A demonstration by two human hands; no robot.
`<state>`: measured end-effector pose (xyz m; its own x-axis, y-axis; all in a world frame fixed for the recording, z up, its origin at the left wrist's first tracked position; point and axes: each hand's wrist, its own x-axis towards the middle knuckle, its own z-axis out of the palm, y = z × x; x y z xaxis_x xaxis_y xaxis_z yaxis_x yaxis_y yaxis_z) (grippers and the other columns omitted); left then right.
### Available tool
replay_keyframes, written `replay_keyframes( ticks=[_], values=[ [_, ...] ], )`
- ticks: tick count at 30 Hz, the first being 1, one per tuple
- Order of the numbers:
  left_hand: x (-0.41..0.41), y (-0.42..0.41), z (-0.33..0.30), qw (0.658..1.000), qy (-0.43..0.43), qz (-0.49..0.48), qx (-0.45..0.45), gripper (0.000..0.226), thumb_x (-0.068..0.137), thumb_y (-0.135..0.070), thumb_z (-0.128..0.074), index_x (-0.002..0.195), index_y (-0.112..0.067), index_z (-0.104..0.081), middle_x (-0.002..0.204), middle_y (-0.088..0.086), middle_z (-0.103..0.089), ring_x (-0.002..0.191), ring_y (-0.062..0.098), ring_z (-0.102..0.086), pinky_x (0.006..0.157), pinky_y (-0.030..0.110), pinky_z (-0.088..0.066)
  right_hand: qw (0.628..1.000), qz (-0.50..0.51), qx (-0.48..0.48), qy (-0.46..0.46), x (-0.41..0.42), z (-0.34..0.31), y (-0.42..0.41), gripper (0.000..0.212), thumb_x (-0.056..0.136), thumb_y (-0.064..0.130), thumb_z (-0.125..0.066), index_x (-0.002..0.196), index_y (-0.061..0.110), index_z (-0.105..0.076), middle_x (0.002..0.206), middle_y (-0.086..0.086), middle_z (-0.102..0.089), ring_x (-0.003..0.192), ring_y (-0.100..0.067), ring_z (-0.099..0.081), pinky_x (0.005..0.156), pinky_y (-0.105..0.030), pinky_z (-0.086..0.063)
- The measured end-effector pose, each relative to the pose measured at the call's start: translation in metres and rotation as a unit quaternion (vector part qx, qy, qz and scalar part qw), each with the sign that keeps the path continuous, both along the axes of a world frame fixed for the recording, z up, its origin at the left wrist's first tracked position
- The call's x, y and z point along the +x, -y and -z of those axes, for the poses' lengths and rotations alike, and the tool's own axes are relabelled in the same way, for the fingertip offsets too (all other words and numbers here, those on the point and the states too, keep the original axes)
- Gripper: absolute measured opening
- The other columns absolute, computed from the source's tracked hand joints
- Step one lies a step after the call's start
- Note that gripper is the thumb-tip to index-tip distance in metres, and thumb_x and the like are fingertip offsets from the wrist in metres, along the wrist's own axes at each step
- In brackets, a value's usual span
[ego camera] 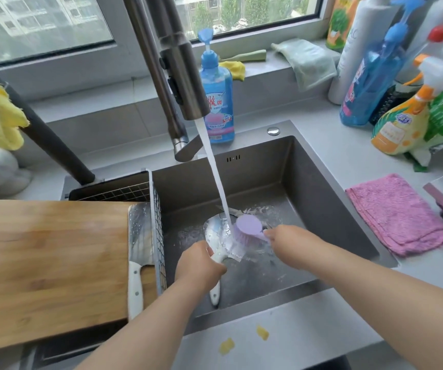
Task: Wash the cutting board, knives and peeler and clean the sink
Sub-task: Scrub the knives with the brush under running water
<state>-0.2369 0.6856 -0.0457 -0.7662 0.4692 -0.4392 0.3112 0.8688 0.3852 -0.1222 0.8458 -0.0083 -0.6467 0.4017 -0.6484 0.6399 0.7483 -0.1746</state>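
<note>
The left hand grips the white handle of a wide steel knife inside the dark steel sink, under the running water. The right hand holds a lilac plastic brush against its blade. A second white-handled cleaver lies on the bamboo cutting board, beside the wire basket.

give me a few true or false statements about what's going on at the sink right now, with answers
1. The left hand grips the white handle of a knife under the running water. True.
2. The right hand holds a pink cloth. False: it holds a purple brush; the pink cloth lies on the counter.
3. A second knife lies on the cutting board. True.
4. The tap is off. False: water is streaming into the sink.
5. The blue soap bottle stands inside the sink. False: it stands behind it.
</note>
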Motion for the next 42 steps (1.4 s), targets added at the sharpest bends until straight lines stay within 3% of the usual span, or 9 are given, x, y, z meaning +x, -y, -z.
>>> replay_keyframes(
  ticks=[3, 8, 11, 15, 19, 26, 31, 37, 42],
  values=[
    [0.0, -0.001, -0.001, 1.0, -0.005, -0.005, 0.004, 0.024, 0.069, -0.028, -0.07, 0.085, -0.019, -0.054, 0.083, -0.003, -0.062, 0.077, 0.02, -0.059, 0.05, 0.025, -0.032, 0.999, -0.02, 0.0, -0.035, 0.001, -0.007, 0.014, 0.041, 0.097, 0.007, -0.038, 0.134, 0.021, -0.049, 0.097, -0.003, -0.055, 0.084, -0.023, -0.049, 0.068, -0.027, -0.04],
    [0.002, 0.0, -0.003, 1.0, 0.012, -0.004, 0.0, 0.023, 0.068, -0.027, -0.069, 0.084, -0.018, -0.056, 0.078, -0.003, -0.063, 0.073, 0.02, -0.063, 0.055, 0.027, -0.042, 0.998, 0.036, 0.021, 0.04, -0.015, 0.008, -0.013, 0.047, 0.086, 0.004, -0.057, 0.132, 0.009, -0.05, 0.08, -0.005, -0.052, 0.07, -0.026, -0.05, 0.063, -0.031, -0.041],
    [-0.002, 0.002, -0.002, 1.0, 0.015, -0.013, -0.006, 0.024, 0.066, -0.028, -0.068, 0.084, -0.02, -0.055, 0.078, -0.002, -0.065, 0.072, 0.02, -0.065, 0.06, 0.028, -0.049, 1.0, 0.005, 0.016, 0.016, -0.008, 0.001, -0.003, 0.045, 0.089, 0.002, -0.05, 0.132, 0.015, -0.051, 0.078, -0.002, -0.047, 0.055, -0.016, -0.039, 0.053, -0.025, -0.037],
    [-0.007, 0.002, -0.001, 1.0, 0.005, -0.018, -0.004, 0.026, 0.067, -0.03, -0.07, 0.086, -0.021, -0.054, 0.081, -0.001, -0.065, 0.073, 0.019, -0.064, 0.054, 0.025, -0.044, 0.999, -0.004, -0.009, -0.033, -0.003, -0.001, 0.015, 0.045, 0.097, 0.007, -0.038, 0.137, 0.024, -0.047, 0.113, -0.006, -0.059, 0.08, -0.022, -0.05, 0.075, -0.028, -0.047],
    [-0.005, -0.002, -0.003, 1.0, -0.005, -0.01, -0.003, 0.024, 0.068, -0.027, -0.069, 0.085, -0.02, -0.053, 0.081, -0.001, -0.065, 0.076, 0.019, -0.063, 0.052, 0.025, -0.038, 0.998, 0.044, 0.024, 0.028, -0.014, 0.009, -0.009, 0.042, 0.089, 0.008, -0.057, 0.13, 0.014, -0.052, 0.09, -0.007, -0.058, 0.075, -0.027, -0.05, 0.064, -0.031, -0.041],
    [-0.008, -0.009, -0.006, 1.0, -0.023, -0.016, 0.011, 0.026, 0.07, -0.03, -0.072, 0.086, -0.02, -0.055, 0.08, -0.003, -0.062, 0.075, 0.017, -0.059, 0.053, 0.026, -0.036, 0.999, -0.025, 0.014, -0.034, -0.014, -0.013, 0.004, 0.043, 0.093, 0.003, -0.041, 0.131, 0.022, -0.052, 0.083, -0.001, -0.048, 0.074, -0.023, -0.048, 0.055, -0.026, -0.037],
    [-0.007, -0.01, -0.009, 0.999, -0.032, -0.002, 0.01, 0.026, 0.071, -0.03, -0.072, 0.086, -0.019, -0.055, 0.081, -0.004, -0.06, 0.076, 0.017, -0.057, 0.054, 0.026, -0.037, 0.998, 0.033, 0.008, 0.061, -0.03, -0.005, -0.013, 0.055, 0.086, 0.006, -0.056, 0.139, 0.019, -0.046, 0.1, -0.008, -0.059, 0.082, -0.028, -0.05, 0.051, -0.032, -0.036],
    [-0.009, -0.004, -0.007, 0.999, -0.048, -0.009, -0.001, 0.026, 0.072, -0.029, -0.071, 0.09, -0.02, -0.055, 0.082, -0.004, -0.059, 0.075, 0.017, -0.056, 0.052, 0.025, -0.034, 0.999, -0.034, 0.014, -0.011, -0.018, -0.008, 0.003, 0.039, 0.095, 0.002, -0.044, 0.131, 0.015, -0.05, 0.086, -0.002, -0.049, 0.059, -0.016, -0.042, 0.058, -0.026, -0.041],
    [-0.01, -0.002, -0.008, 0.998, -0.054, -0.008, -0.008, 0.024, 0.071, -0.028, -0.069, 0.088, -0.02, -0.054, 0.084, -0.003, -0.06, 0.076, 0.019, -0.057, 0.053, 0.025, -0.034, 1.0, -0.005, 0.013, -0.001, -0.019, -0.008, -0.001, 0.039, 0.092, 0.002, -0.046, 0.128, 0.016, -0.052, 0.08, -0.001, -0.05, 0.079, -0.025, -0.048, 0.053, -0.028, -0.036]
  ],
)
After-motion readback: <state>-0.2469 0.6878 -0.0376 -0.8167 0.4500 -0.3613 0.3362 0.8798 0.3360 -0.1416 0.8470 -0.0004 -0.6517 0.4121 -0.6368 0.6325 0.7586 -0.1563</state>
